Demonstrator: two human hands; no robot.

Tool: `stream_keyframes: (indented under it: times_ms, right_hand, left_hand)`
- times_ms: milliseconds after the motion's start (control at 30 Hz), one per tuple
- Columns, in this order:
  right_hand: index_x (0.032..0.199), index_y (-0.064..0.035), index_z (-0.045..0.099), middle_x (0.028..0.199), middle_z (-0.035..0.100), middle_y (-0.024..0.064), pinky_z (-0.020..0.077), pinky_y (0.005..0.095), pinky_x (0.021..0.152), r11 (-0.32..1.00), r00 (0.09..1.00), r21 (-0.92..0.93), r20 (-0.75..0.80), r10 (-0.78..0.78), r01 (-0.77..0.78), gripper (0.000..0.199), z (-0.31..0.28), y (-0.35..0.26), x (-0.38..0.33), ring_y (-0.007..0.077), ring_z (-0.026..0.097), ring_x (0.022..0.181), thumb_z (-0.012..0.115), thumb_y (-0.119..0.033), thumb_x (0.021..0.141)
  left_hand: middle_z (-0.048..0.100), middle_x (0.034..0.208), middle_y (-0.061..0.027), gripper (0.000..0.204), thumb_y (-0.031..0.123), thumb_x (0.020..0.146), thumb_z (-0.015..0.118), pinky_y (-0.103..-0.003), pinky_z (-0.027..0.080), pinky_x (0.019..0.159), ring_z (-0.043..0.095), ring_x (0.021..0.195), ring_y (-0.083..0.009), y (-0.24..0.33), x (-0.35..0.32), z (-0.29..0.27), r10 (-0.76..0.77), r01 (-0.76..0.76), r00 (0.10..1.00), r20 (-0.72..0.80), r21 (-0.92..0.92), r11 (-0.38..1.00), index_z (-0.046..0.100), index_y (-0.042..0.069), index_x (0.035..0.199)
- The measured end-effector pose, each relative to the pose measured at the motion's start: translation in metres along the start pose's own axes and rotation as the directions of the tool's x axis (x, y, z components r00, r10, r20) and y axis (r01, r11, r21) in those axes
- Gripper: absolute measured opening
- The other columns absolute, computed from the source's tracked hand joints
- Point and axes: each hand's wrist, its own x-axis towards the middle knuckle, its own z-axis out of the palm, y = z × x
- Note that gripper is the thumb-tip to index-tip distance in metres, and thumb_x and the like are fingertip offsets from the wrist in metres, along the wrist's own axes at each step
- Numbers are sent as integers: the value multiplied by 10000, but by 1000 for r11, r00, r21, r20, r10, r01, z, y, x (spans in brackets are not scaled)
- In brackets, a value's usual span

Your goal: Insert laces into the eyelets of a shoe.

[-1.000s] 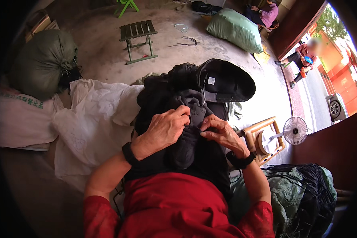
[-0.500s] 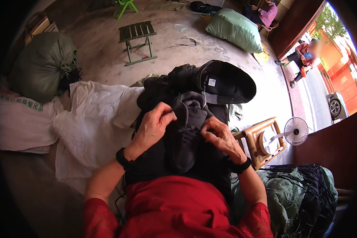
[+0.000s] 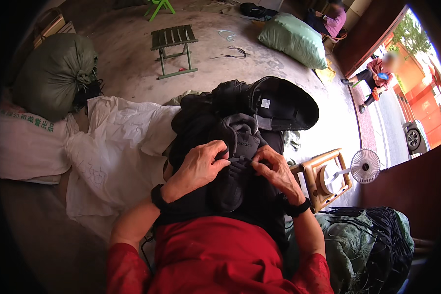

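Observation:
A black shoe upper (image 3: 228,188) lies on my lap, its toe pointing toward me and its tongue on the far side. My left hand (image 3: 198,166) is closed in a pinch at the left side of the lacing. From the right, my right hand (image 3: 279,174) pinches at the same row. A dark lace (image 3: 240,159) runs between the two sets of fingertips. Just beyond the tongue rests another black shoe piece (image 3: 291,105), opening up, with a small white label inside. More black pieces are heaped beside it.
A bamboo stool (image 3: 306,179) holding a small white fan (image 3: 365,166) stands at right. Dark cords (image 3: 394,245) drape over a green sack nearby. White sacking (image 3: 108,147) and a tied green sack (image 3: 59,76) lie left. A folding stool (image 3: 174,39) stands ahead; two people sit farther off.
My left hand has moved right and slightly toward me, from beside the tongue to the lacing. My right hand stays near its place at the laces.

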Motion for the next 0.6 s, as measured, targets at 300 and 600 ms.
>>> stream_keyframes:
  times_ms: [300,600]
  right_hand:
    - [839,30,607,914,541,57,491,281,643,999,1000,-42,-7,-13,12,122,-1,0,1,139,585,801,634,-89,839]
    - [775,-19,664,814,593,104,474,358,633,883,959,-453,-178,-222,121,179,22,2,8,285,607,702,748,-177,779]
  left_hand:
    - [560,803,-67,218,87,747,753,-347,488,596,612,707,-261,20,-4,-8,231,-212,971,-64,222,952,577,38,865]
    - [659,684,-100,305,252,902,685,-276,469,557,618,603,-113,19,-3,-28,-45,169,961,273,-452,876,625,-5,751]
